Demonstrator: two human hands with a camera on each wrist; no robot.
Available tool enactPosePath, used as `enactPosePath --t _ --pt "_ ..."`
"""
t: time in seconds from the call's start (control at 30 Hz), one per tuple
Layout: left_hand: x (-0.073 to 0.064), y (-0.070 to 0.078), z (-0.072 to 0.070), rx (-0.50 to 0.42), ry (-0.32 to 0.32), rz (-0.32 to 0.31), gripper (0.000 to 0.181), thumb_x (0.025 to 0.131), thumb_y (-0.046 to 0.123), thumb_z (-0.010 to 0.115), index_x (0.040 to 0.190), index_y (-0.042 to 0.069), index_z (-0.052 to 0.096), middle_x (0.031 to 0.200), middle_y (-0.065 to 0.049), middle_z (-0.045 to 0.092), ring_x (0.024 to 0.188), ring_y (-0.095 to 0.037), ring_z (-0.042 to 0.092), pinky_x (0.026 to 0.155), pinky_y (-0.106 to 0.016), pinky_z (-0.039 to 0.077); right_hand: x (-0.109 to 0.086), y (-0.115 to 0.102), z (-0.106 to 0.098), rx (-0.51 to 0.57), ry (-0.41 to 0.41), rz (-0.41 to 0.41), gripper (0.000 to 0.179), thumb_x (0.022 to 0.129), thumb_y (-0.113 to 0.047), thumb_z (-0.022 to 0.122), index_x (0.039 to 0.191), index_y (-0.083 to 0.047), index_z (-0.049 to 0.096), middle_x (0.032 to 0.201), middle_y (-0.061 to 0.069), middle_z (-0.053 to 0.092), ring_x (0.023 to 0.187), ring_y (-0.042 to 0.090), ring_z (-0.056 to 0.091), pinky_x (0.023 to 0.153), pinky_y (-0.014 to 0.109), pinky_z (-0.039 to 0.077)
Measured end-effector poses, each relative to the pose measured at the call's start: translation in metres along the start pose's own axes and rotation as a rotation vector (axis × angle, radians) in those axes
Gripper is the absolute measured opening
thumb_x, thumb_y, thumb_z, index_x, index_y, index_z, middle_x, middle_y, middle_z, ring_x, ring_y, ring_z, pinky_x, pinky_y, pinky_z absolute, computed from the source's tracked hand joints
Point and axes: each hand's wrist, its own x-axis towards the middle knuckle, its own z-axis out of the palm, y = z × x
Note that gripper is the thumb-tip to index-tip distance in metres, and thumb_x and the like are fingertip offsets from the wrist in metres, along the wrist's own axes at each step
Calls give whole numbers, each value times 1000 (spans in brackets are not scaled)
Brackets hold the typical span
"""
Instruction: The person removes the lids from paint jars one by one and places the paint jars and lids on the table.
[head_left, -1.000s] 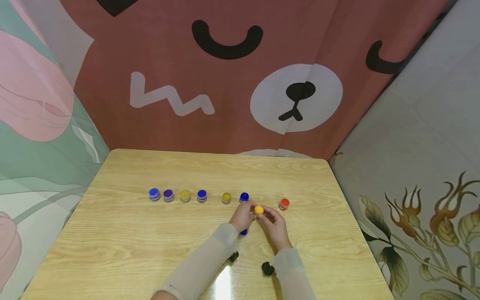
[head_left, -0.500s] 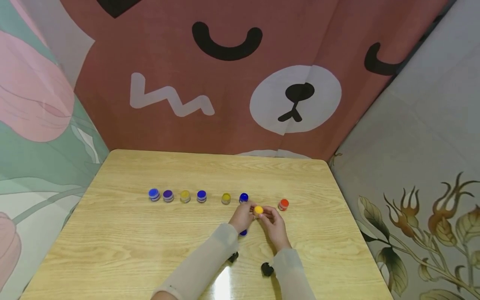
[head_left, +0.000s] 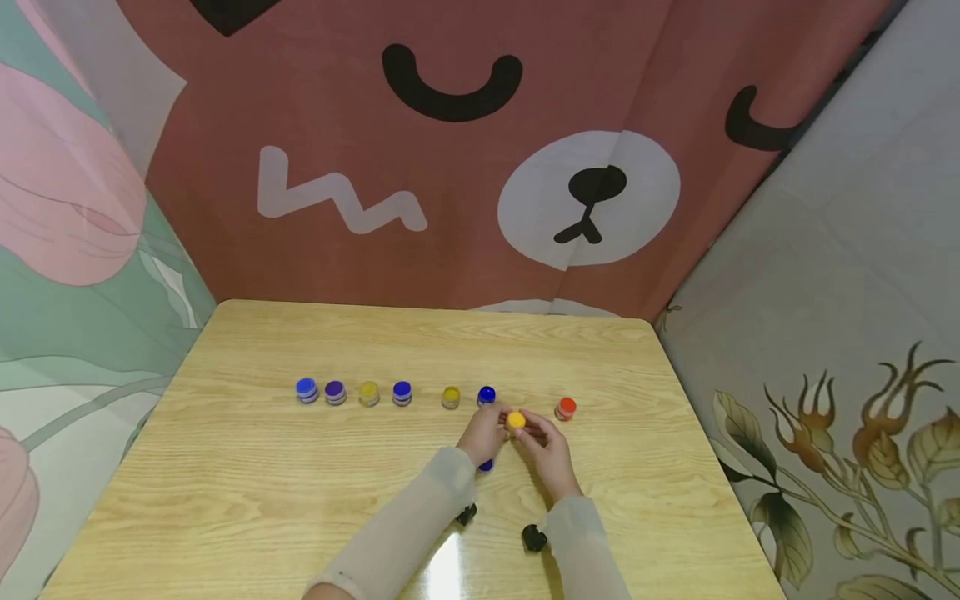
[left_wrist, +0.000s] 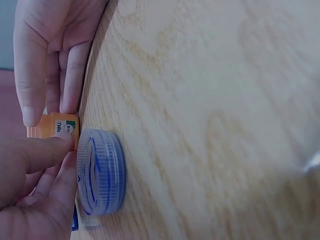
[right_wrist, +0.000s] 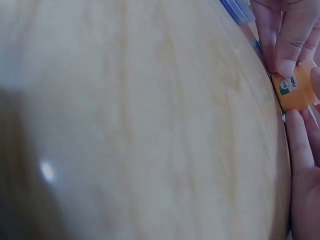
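A small orange paint jar (head_left: 516, 420) with a yellow-orange lid stands on the table between both hands. Its white and green label (left_wrist: 66, 127) shows in the left wrist view. My left hand (head_left: 482, 435) pinches the jar's side, thumb across the label. From the other side, my right hand (head_left: 551, 458) holds the jar, with its thumb up at the ridged lid (right_wrist: 309, 82) and a finger along the base. A clear-and-blue round cap (left_wrist: 102, 172) rests on the table beside the left fingers. In the head view, one blue jar (head_left: 487, 394) stands just behind the left hand.
Leftward runs a row of paint jars: light blue (head_left: 307, 390), purple (head_left: 335, 392), yellow (head_left: 368, 393), blue (head_left: 402, 392) and dark yellow (head_left: 450, 397). A red-lidded jar (head_left: 566, 408) stands to the right. Printed curtains rise behind the wooden table (head_left: 247, 492).
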Motion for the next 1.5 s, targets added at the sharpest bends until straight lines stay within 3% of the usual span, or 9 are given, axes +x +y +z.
enactPosePath --t 0.27,0.6,0.8,0.97,1.07,1.17,1.3,1.43,1.5 --pt "-1 1 -1 -9 9 17 30 91 -9 68 120 -5 63 117 -18 67 113 -34 63 98 -45 54 11 33 6 24 58 6 30 97 -9 68 126 1 61 119 18 66 100 14 61 83 17 54" --pt "-1 0 -1 -9 10 9 34 91 -10 67 125 -7 62 120 -20 66 115 -34 63 99 -44 53 13 35 4 -15 35 6 30 102 -13 61 130 -5 64 123 13 66 105 15 61 88 18 52" --pt "-1 -2 -1 -16 8 11 36 91 -10 67 127 -7 61 121 -20 66 114 -33 63 99 -44 53 13 36 2 -34 38 6 32 102 -14 61 132 -2 63 125 16 66 105 12 61 89 17 51" --pt "0 -4 1 -18 7 18 36 91 -10 67 126 -7 61 120 -19 66 114 -33 63 100 -44 53 10 35 1 62 44 65 37 104 -12 58 139 2 57 130 19 62 105 9 61 90 16 52" --pt "1 -6 2 -17 8 23 36 90 -10 68 126 -7 61 120 -19 66 114 -33 63 100 -43 53 9 33 0 158 57 72 37 104 -8 55 139 7 53 131 24 58 108 15 63 95 22 54" --pt "0 -8 4 -29 10 31 36 89 -10 69 125 -7 61 118 -19 66 113 -33 63 99 -44 54 2 19 0 167 112 26 32 102 -2 57 131 11 56 127 27 58 107 22 65 94 26 56" --pt "0 -8 4 -36 6 38 35 89 -11 68 123 -6 61 117 -19 65 112 -33 63 98 -43 55 -6 -2 1 74 180 -107 24 95 6 66 117 14 64 120 27 60 106 26 65 90 23 57" --pt "1 -5 2 -9 3 35 33 91 -8 69 122 -4 62 117 -17 66 112 -32 63 97 -41 55 -2 -2 4 10 148 -245 23 86 13 72 109 14 69 119 28 62 110 33 63 96 35 56" --pt "1 -5 2 3 2 36 32 91 -7 70 122 -4 62 116 -17 66 111 -32 64 96 -41 56 3 4 6 -14 129 -270 24 83 15 74 107 13 71 118 27 63 110 36 63 97 40 55"
